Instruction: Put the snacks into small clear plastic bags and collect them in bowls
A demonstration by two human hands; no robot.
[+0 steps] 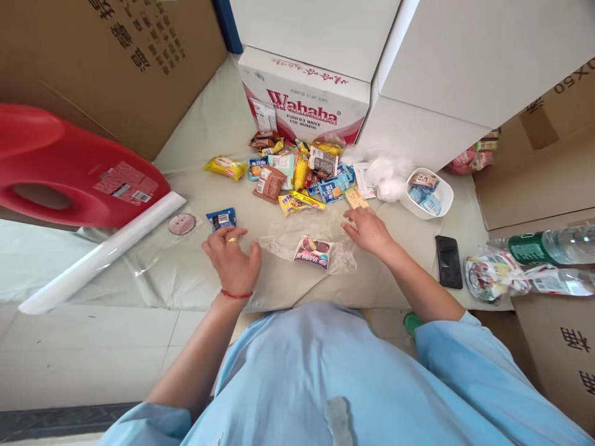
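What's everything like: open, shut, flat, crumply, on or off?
Left hand: open, by the dark-blue packet
Right hand: open, at the pale-yellow packet
Purple packet: looks sealed
Clear plastic: crumpled
Snack heap: loosely piled
White tub: open, packets inside
Phone: screen dark
White roll: rolled up
Wahaha box: looks shut
Red jug: can't tell, cap unseen

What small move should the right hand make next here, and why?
The right hand should probably pinch the pale yellow packet: it is open at that packet's near edge, though contact is unclear, and clear plastic lies close by, with a purple-and-white packet on or inside it.
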